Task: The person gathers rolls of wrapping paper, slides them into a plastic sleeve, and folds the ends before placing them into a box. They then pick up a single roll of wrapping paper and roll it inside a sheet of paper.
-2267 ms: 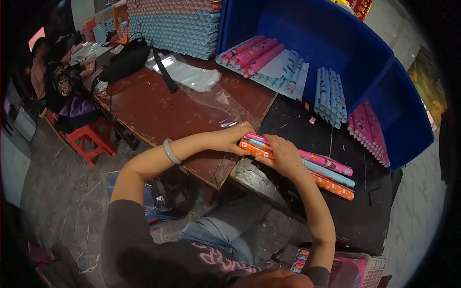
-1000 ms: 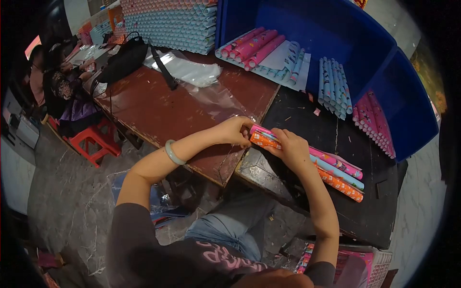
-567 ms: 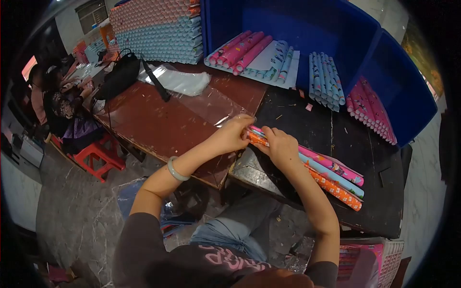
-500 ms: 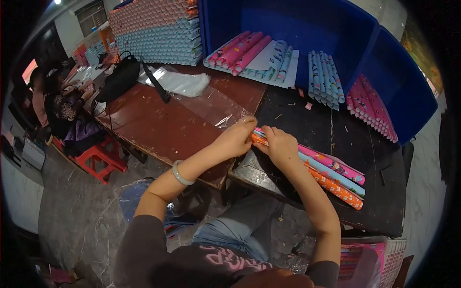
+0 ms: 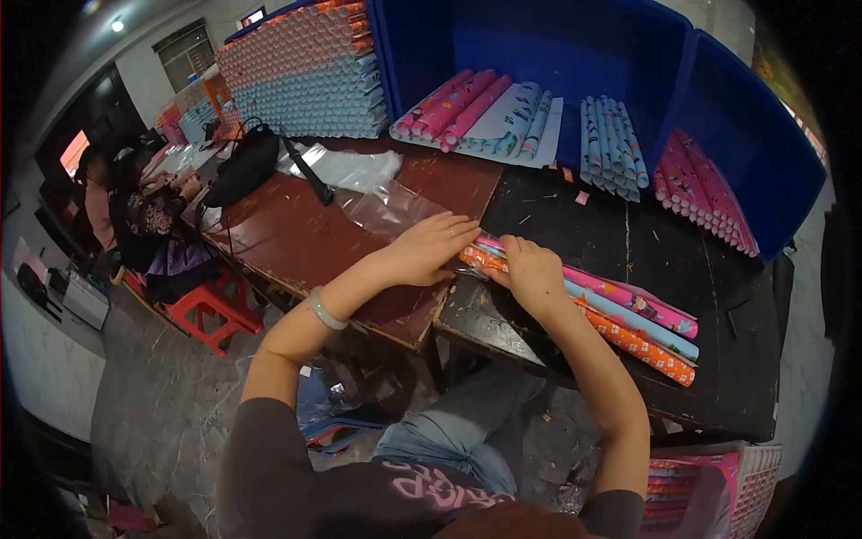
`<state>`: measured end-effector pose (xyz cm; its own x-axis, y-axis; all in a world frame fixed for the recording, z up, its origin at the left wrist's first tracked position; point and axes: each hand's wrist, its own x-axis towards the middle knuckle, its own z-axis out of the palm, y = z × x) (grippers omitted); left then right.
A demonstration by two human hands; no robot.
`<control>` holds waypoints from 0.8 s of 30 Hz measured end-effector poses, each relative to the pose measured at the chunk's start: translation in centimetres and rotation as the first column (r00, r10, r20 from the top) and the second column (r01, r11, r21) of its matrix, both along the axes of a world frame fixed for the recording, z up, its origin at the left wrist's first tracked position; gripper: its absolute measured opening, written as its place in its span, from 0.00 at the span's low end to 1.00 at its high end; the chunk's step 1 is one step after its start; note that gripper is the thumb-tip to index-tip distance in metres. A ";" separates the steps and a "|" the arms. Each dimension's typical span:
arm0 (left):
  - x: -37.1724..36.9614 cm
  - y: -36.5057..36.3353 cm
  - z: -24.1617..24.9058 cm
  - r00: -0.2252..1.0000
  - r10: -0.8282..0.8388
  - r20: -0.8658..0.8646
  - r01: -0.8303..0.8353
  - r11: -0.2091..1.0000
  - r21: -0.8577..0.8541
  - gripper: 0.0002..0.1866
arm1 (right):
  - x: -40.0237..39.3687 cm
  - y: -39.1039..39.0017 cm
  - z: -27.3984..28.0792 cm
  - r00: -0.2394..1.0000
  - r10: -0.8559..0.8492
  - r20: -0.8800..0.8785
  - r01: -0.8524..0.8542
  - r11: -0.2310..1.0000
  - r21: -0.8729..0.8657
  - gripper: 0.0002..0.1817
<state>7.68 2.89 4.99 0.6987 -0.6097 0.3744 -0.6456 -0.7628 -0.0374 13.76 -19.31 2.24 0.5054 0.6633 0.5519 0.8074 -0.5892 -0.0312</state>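
Three rolls of patterned wrapping paper lie side by side at the table corner: a pink roll (image 5: 633, 304), a light blue roll (image 5: 628, 321) and an orange roll (image 5: 637, 346). My right hand (image 5: 536, 277) is closed around them near their left end. A clear plastic bag (image 5: 480, 263) covers that left end, shiny and wrinkled. My left hand (image 5: 426, 249) grips the bag at the tip of the rolls, fingers over the top and thumb below. Its palm side is hidden.
Blue bins (image 5: 575, 54) hold pink rolls (image 5: 705, 193) and blue rolls (image 5: 612, 144). A tall stack of rolls (image 5: 305, 76) stands behind clear plastic bags (image 5: 350, 166) and a black bag (image 5: 247, 166). Two people sit at left by a red stool (image 5: 215, 310). A crate (image 5: 750, 485) stands lower right.
My left hand has gone from a pinch at the rolls' tip to fingers laid longer across it, slightly further left. More of the plastic-covered end shows. My right hand keeps its grip.
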 end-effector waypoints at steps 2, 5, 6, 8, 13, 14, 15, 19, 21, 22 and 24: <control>1.0 -0.8 -0.5 0.999 -0.034 0.035 0.032 0.999 0.037 0.40 | -0.2 0.1 0.4 0.999 0.003 -0.044 -0.003 1.000 0.008 0.27; 2.1 -1.7 -1.0 0.999 -0.012 -0.049 0.016 0.996 0.084 0.41 | -0.4 -0.1 0.7 0.996 0.003 -0.087 -0.002 1.000 0.007 0.29; 2.4 -2.0 -1.1 0.999 -0.019 -0.049 0.023 0.997 0.080 0.41 | -0.4 -0.1 0.7 0.996 0.011 -0.087 -0.010 1.000 0.010 0.31; 2.4 -3.0 -0.5 0.999 -0.029 -0.015 0.030 0.991 0.130 0.37 | -0.4 -0.1 0.5 0.995 0.056 -0.087 -0.051 0.997 0.058 0.31; 3.1 -4.2 -2.2 0.994 -0.091 0.053 0.087 0.994 0.067 0.31 | 0.5 -0.8 0.1 0.983 0.073 -0.168 -0.062 0.996 0.068 0.33; 3.3 -4.2 -2.1 0.993 -0.104 0.059 0.100 0.993 0.070 0.31 | 0.6 -0.8 0.2 0.978 0.078 -0.196 -0.068 0.996 0.056 0.33; 3.3 -4.1 -2.1 0.992 -0.114 0.060 0.110 0.992 0.058 0.30 | 0.6 -0.9 0.3 0.971 0.087 -0.222 -0.079 0.996 0.047 0.33; 3.1 -4.1 -2.5 0.988 -0.108 0.114 0.104 0.994 0.041 0.30 | 0.5 -3.2 1.3 0.941 0.084 -0.329 -0.104 0.994 -0.045 0.40; 2.9 -4.0 -2.6 0.976 -0.096 0.193 0.092 0.995 0.029 0.31 | 0.3 -6.7 1.8 0.952 0.029 -0.304 -0.071 0.989 -0.126 0.47; 2.9 -3.9 -2.8 0.979 -0.085 0.184 0.078 0.996 0.042 0.32 | 0.3 -8.8 1.9 0.961 0.008 -0.275 -0.052 0.987 -0.153 0.50; 2.9 -4.0 -3.0 0.983 -0.067 0.173 0.060 0.997 0.043 0.33 | 0.4 -13.2 1.7 0.981 -0.052 -0.189 0.010 0.976 -0.216 0.49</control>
<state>10.58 -1.07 2.04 0.5841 -0.6667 0.4630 -0.6735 -0.7165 -0.1819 14.18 -32.51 3.92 0.6103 0.7375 0.2894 0.7798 -0.6236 -0.0552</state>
